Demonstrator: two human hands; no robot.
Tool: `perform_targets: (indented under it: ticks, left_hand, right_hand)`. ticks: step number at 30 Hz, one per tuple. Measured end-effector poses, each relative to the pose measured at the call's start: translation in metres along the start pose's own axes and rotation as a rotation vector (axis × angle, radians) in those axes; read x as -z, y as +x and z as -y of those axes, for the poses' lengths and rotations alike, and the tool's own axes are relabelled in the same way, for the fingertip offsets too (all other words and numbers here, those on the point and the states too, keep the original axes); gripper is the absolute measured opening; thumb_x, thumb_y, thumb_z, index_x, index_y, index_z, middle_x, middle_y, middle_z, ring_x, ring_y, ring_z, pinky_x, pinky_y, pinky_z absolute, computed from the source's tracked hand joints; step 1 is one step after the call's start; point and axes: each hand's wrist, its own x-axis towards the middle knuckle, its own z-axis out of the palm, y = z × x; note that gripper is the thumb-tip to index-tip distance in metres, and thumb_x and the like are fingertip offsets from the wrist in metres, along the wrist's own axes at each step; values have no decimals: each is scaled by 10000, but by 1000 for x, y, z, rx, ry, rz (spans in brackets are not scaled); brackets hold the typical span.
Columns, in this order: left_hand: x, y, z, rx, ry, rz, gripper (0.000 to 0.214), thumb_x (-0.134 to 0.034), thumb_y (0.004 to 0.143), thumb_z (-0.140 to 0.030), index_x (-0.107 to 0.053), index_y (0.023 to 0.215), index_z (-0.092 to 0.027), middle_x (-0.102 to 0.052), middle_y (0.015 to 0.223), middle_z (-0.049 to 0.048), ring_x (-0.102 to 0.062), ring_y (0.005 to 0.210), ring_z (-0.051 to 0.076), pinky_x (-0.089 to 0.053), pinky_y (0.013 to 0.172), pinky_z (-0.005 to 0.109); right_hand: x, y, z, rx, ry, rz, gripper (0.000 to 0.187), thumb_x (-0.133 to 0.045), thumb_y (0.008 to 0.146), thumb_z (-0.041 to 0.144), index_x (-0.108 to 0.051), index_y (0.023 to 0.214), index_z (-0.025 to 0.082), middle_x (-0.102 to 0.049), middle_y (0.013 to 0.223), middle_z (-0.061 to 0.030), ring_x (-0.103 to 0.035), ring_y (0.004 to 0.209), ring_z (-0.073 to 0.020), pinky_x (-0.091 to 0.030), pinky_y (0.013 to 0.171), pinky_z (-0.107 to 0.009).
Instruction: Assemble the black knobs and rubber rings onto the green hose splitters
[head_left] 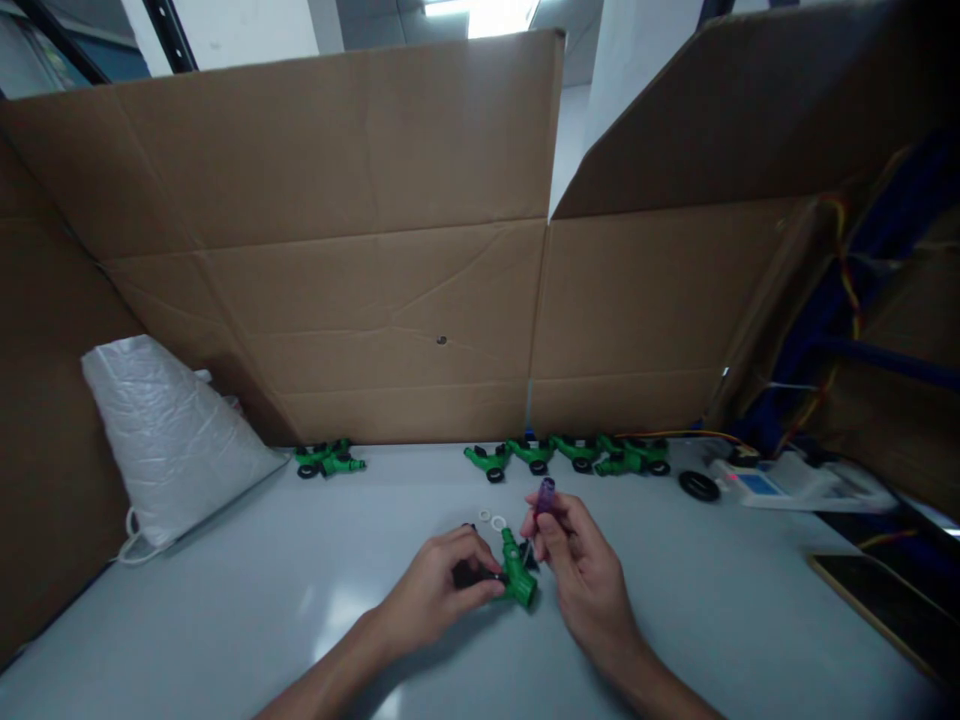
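In the head view, a green plastic Y-shaped hose fitting (517, 572) with black parts is held just above the table, in front of me. My left hand (454, 580) grips it from the left, thumb and fingers pinched on its black part. My right hand (581, 555) is closed around the purple see-through handle of a screwdriver (546, 494). Its shaft slants down to the fitting's right side; whether the tip touches a screw is too small to tell. Behind the fitting lie two white washers, one (499, 523) larger than the other (484, 516).
Several similar green fittings (536, 457) line the cardboard wall (390, 330) at the back, with more fittings (330, 459) further left. A white stuffed bag (172, 440) leans at left. To the right are a black ring (699, 486), a white power strip (810, 485) and a dark flat panel (885, 605).
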Motion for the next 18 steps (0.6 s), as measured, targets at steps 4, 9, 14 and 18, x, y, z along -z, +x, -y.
perform_targets:
  ticks: [4,9,14,18]
  left_hand:
    - [-1,1,-2,-14,-10,-3,162,-749,978,-316,-767,975,-155,-684,960,64,-618,876,175,-448,766,279]
    - [-2,2,-7,-87,-13,20,139,-708,1009,-285,-757,963,-163,-717,1016,77,-637,947,185,-458,835,284]
    - [-4,1,-3,-91,-30,13,133,-721,1003,-283,-753,952,-165,-721,1018,70,-630,922,174,-457,824,271]
    - [-5,0,0,-89,-32,7,146,-712,1010,-287,-758,957,-158,-717,1013,71,-632,929,176,-464,836,271]
  right_hand:
    - [-5,-11,3,9,68,57,270,-490,1118,467,-589,1233,244,-698,925,-38,-647,705,-170,-555,638,-276]
    - [-6,-14,-3,41,24,216,221,-485,1129,427,-595,1179,242,-712,928,-38,-662,712,-164,-553,647,-268]
    - [-6,-11,-4,46,-26,280,244,-462,1135,431,-597,1185,233,-716,899,-29,-671,720,-161,-545,674,-263]
    - [-5,-8,1,25,-24,318,238,-491,1124,430,-608,1177,230,-698,869,-21,-659,718,-166,-525,663,-263]
